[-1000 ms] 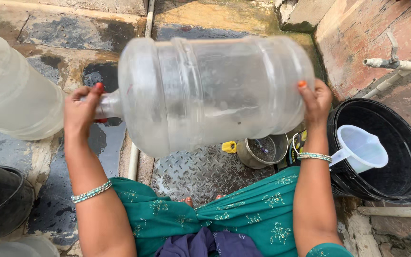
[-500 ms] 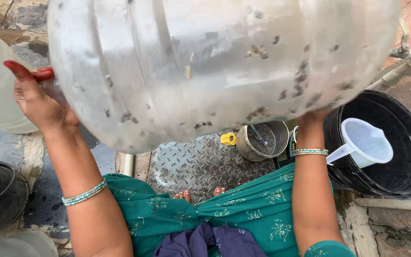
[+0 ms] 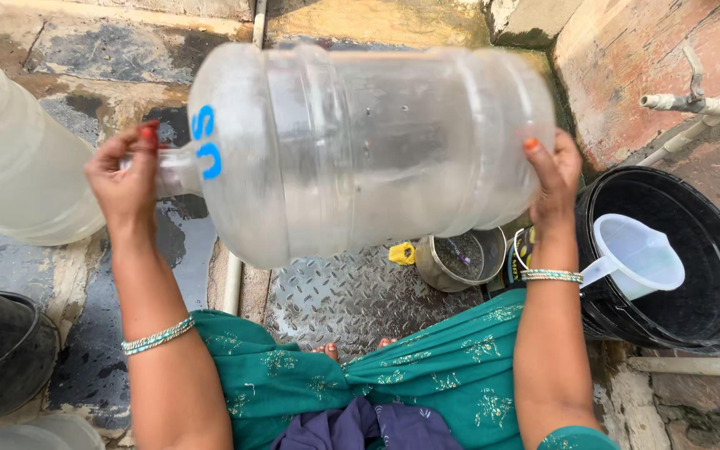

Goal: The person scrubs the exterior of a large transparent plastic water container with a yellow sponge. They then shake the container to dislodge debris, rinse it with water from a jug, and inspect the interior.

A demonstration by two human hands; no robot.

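I hold a big clear plastic water jug (image 3: 360, 150) sideways in the air, neck to the left, base to the right. My left hand (image 3: 127, 179) is closed around its narrow neck, covering the mouth. My right hand (image 3: 553, 171) presses flat against the base, fingers up. Blue marks sit on the jug's shoulder. Below it lies a metal tread plate (image 3: 335, 296) with my toes at its near edge.
A second clear jug (image 3: 10, 158) lies at the left. A black tub (image 3: 693, 275) with a white plastic mug (image 3: 639, 254) stands at the right, below a wall tap (image 3: 685, 102). A small steel pot (image 3: 458, 258) sits on the plate. A black bucket (image 3: 2, 358) is at lower left.
The jug swung up close to the camera half a second ago and has now come back down and away, still held sideways by both hands.
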